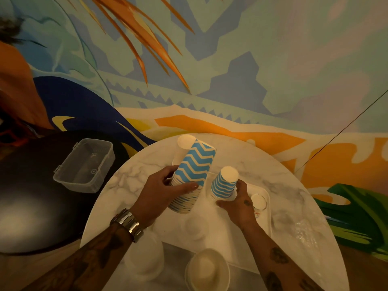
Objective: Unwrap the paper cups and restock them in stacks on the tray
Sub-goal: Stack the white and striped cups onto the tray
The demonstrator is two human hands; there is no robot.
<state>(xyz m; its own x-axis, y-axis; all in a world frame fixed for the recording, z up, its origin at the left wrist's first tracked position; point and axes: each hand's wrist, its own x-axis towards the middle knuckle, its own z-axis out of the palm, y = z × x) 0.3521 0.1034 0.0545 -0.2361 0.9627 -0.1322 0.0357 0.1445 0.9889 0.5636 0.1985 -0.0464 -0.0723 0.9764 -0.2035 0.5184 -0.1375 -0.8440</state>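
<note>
My left hand [159, 192] grips a tall upside-down stack of blue-and-white zigzag paper cups [194, 171], tilted over the white tray [222, 234]. My right hand [239, 203] holds a shorter upside-down stack of the same cups [224, 184] standing on the tray. A plain white cup stack [184, 143] rises behind the tall one. A small single cup [258, 203] sits on the tray just right of my right hand.
The tray lies on a round marble table [294, 185]. A stack of white bowls or lids [206, 269] stands at the near edge, crumpled clear wrap [304, 229] lies at right. A clear plastic box [86, 164] rests on a black surface to the left. A painted wall stands behind.
</note>
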